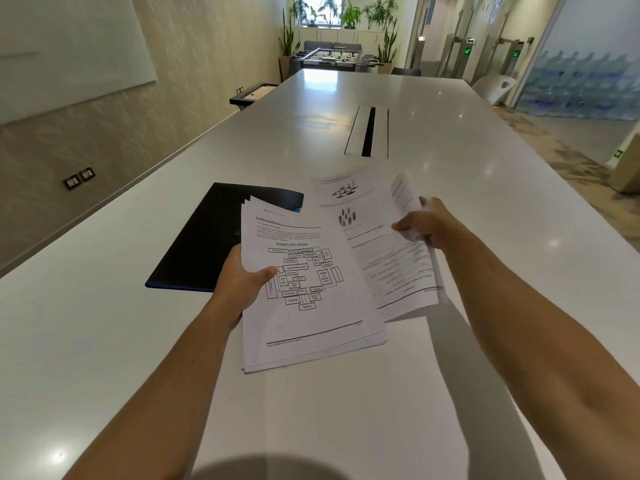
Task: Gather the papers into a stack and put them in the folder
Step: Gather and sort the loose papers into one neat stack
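My left hand [242,277] grips a stack of several printed papers [308,306] by its left edge, thumb on the top sheet, which shows a workflow diagram. My right hand [427,223] holds another printed sheet [398,268] at its upper right, the edge curling up over my fingers. One more sheet with small figures [349,195] lies flat on the table beyond it. A dark folder [204,244] lies shut on the table to the left, partly under the stack's far corner.
The long white table [138,341] runs away from me, with a cable slot [369,131] in its middle beyond the papers. A wall and whiteboard [65,53] are to the left, a foosball table [332,58] and plants at the far end.
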A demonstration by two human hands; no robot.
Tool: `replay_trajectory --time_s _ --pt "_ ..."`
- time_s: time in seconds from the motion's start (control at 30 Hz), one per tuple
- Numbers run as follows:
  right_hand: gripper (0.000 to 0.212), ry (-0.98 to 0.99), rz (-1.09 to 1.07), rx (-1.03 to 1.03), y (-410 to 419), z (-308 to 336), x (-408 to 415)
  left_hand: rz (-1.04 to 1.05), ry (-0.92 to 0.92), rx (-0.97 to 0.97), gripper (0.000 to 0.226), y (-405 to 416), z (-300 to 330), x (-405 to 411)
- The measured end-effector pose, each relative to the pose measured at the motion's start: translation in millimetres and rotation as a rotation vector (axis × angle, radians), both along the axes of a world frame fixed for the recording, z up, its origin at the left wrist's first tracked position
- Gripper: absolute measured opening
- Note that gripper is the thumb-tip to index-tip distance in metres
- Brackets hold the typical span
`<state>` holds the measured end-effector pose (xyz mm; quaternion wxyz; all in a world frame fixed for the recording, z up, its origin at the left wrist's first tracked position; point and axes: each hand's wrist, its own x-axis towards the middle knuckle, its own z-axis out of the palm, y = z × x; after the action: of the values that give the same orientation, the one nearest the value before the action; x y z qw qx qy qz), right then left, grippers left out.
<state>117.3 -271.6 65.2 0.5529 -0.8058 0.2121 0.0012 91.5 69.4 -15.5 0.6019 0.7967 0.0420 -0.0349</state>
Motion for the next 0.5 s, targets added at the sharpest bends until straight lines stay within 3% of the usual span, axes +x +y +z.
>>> replay_trajectory --time_s 0.4,0.5 --pt "0.066 -0.377 0.121 0.031 -7 100 -68 -0.111 0.151 -0.024 0.057 -40 20 -1" --pt "0.064 -0.48 0.185 0.205 -10 120 -85 -0.127 0.194 -0.082 0.058 -62 21 -6"
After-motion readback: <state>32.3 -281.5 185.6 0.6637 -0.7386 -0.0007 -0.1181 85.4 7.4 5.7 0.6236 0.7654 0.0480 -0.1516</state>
